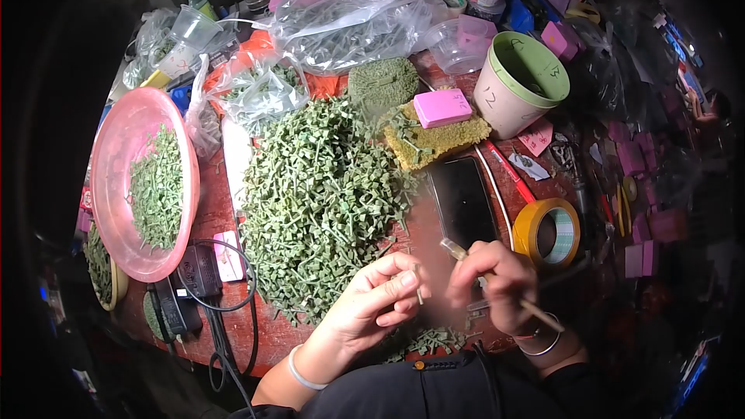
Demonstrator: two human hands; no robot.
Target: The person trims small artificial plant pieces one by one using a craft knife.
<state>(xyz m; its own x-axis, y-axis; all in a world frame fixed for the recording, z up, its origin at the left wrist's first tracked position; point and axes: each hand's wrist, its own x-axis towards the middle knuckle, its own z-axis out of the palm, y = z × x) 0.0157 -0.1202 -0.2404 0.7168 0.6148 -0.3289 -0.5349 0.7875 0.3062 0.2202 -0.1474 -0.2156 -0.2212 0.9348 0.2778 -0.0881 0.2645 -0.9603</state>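
Note:
My left hand [382, 292] is closed in a pinch on a small thin green piece [420, 285], held upright between thumb and forefinger. My right hand [497, 279], a little blurred, grips a slim tool with a wooden handle [541, 315]; its pale tip [452, 248] points up and left, and its exact kind I cannot make out. Just beyond my left hand lies a large heap of small green pieces [326, 202] on the red table [291, 339]. More loose green pieces [431, 341] lie below my hands, close to my body.
A pink basin [109, 186] with green pieces stands left, near black cables [221, 326]. Beyond my right hand are a black phone [466, 198], yellow tape roll [521, 231], red pen [511, 173], yellow sponge [442, 146] with a pink block [442, 109], and cup [497, 93]. Plastic bags [349, 19] fill the back.

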